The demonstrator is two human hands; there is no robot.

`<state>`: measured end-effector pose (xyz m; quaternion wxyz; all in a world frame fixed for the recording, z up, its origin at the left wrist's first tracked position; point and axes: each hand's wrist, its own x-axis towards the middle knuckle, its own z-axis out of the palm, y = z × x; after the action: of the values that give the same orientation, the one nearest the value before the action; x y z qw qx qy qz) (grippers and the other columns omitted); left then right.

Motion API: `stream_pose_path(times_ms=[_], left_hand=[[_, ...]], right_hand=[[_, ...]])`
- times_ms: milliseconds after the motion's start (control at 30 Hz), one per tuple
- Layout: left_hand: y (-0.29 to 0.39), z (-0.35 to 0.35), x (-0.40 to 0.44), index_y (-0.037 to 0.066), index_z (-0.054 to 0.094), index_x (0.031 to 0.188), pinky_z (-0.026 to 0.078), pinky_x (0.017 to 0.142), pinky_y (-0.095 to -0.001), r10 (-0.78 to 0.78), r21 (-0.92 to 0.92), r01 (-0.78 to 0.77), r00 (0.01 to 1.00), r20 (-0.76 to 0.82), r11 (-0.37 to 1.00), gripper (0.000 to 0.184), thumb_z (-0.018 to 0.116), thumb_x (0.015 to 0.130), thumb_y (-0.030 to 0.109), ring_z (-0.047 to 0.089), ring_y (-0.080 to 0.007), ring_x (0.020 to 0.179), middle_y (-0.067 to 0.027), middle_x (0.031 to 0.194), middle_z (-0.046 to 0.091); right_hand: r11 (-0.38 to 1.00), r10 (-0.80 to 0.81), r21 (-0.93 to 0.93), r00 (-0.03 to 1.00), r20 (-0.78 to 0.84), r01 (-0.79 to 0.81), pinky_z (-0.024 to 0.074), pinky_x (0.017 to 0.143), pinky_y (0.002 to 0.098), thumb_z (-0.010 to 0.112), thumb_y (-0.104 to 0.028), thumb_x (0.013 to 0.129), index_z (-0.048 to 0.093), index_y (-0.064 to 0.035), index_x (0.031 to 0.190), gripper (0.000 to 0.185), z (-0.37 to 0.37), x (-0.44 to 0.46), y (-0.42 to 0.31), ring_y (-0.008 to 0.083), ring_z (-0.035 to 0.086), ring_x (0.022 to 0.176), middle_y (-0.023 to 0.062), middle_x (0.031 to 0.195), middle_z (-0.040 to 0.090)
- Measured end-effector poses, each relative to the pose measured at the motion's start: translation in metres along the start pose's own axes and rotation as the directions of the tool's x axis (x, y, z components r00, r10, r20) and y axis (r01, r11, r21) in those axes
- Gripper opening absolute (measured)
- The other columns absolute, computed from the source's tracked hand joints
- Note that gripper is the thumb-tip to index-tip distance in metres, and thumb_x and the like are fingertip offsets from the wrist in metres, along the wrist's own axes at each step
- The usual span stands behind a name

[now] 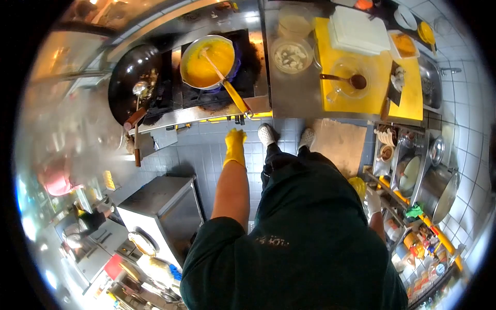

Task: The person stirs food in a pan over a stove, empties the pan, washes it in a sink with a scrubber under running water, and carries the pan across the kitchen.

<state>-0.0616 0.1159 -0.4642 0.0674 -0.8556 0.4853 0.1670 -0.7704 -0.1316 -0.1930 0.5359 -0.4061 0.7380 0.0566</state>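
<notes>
My left hand [235, 143], in a yellow glove, is just below the stove's front edge, fingers curled in, with nothing seen in them. My right hand [373, 201], in a pale glove, is low at my right side beside a yellow item [357, 186]; my body partly hides it, and its grip is unclear. On the lit burner sits a pan [183, 67] of yellow-orange liquid [209, 63]. A spatula [213, 63] rests in it, its shaft lying along the pan's yellow handle [235, 98].
A dark wok [121, 77] with a ladle [139, 88] stands left of the pan. Right of the stove, a yellow board [330, 101] holds a white box [359, 28], a clear bowl and a knife [395, 93]. Shelves with pots stand at right, a metal cabinet [160, 196] at left.
</notes>
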Motion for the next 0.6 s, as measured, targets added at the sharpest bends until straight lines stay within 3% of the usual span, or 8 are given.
stream_pose_path(times_ms=[133,200,300,333,367,433,567,600], left_hand=[[-0.001,-0.068,0.024,0.013,0.065,0.119,0.050,0.094,-0.0485,-0.382,-0.591,0.396,0.911,0.156,0.703,0.035,0.049,0.101,0.039,0.060,-0.0330,0.114,-0.0144,0.123,0.064],[0.000,-0.085,0.029,0.011,0.061,0.124,0.048,0.099,-0.0530,-0.419,-0.717,0.414,0.889,0.185,0.561,0.040,0.045,0.103,0.040,0.057,-0.0350,0.122,-0.0156,0.131,0.061],[0.007,-0.115,0.025,0.008,0.056,0.132,0.044,0.107,-0.0596,-0.362,-0.852,0.369,0.902,0.233,0.372,0.047,0.039,0.105,0.042,0.052,-0.0381,0.133,-0.0174,0.142,0.057],[0.012,-0.126,0.024,0.007,0.054,0.135,0.043,0.109,-0.0619,-0.353,-0.910,0.384,0.882,0.312,0.156,0.050,0.037,0.106,0.043,0.050,-0.0391,0.137,-0.0181,0.145,0.056],[0.009,-0.111,0.025,0.006,0.054,0.135,0.042,0.111,-0.0617,-0.388,-0.899,0.293,0.825,0.410,-0.327,0.049,0.038,0.105,0.042,0.049,-0.0389,0.138,-0.0183,0.146,0.055],[0.003,-0.102,0.042,0.005,0.055,0.135,0.040,0.114,-0.0613,-0.339,-0.329,-0.168,0.742,0.578,-0.929,0.049,0.040,0.104,0.040,0.047,-0.0386,0.140,-0.0188,0.147,0.055],[-0.005,-0.078,0.035,0.005,0.053,0.144,0.037,0.114,-0.0629,-0.403,-0.423,-0.145,0.671,0.622,-0.895,0.051,0.035,0.105,0.032,0.048,-0.0378,0.140,-0.0165,0.150,0.054],[-0.008,-0.074,0.033,0.005,0.053,0.144,0.037,0.114,-0.0629,-0.373,-0.390,-0.140,0.687,0.624,-0.910,0.051,0.034,0.105,0.033,0.049,-0.0376,0.140,-0.0159,0.150,0.054]], right_hand=[[0.747,-0.495,-0.523,0.869,-0.026,0.410,0.0526,0.082,0.0371,0.063,-0.033,0.098,0.062,-0.0078,0.137,0.046,-0.014,0.009,0.027,0.0217,0.063,0.091,0.0124,0.118,0.064],[0.895,-0.124,-0.430,0.992,0.021,0.121,0.0468,0.099,0.0383,0.061,-0.034,0.101,0.062,-0.0029,0.136,0.048,0.000,-0.046,-0.052,0.0255,0.061,0.117,0.0154,0.134,0.062],[0.948,-0.200,-0.242,0.978,0.061,0.209,0.0471,0.098,0.0342,0.064,-0.042,0.099,0.061,-0.0037,0.138,0.054,-0.014,-0.002,0.005,0.0220,0.057,0.124,0.0125,0.134,0.062],[0.928,-0.133,-0.341,0.988,0.073,0.150,0.0473,0.103,0.0380,0.060,-0.025,0.102,0.056,-0.0109,0.144,0.044,-0.011,-0.001,-0.003,0.0262,0.056,0.128,0.0138,0.140,0.059],[0.763,-0.233,-0.575,0.956,0.179,0.294,0.0465,0.105,0.0404,0.057,-0.014,0.101,0.053,-0.0156,0.146,0.045,-0.019,0.006,0.016,0.0287,0.055,0.129,0.0146,0.141,0.057],[0.500,-0.255,-0.768,0.915,0.312,0.401,0.0468,0.108,0.0440,0.049,0.012,0.094,0.047,-0.0268,0.151,0.069,-0.018,0.025,0.027,0.0335,0.054,0.130,0.0164,0.141,0.055],[0.210,-0.328,-0.801,0.812,0.483,0.561,0.0503,0.108,0.0386,0.067,0.011,0.081,0.049,-0.0199,0.150,0.077,-0.024,0.053,0.057,0.0339,0.055,0.128,0.0135,0.146,0.051],[0.308,-0.386,-0.758,0.803,0.454,0.576,0.0537,0.099,0.0375,0.066,0.007,0.085,0.051,-0.0174,0.148,0.069,-0.025,0.067,0.072,0.0301,0.057,0.122,0.0140,0.141,0.054]])
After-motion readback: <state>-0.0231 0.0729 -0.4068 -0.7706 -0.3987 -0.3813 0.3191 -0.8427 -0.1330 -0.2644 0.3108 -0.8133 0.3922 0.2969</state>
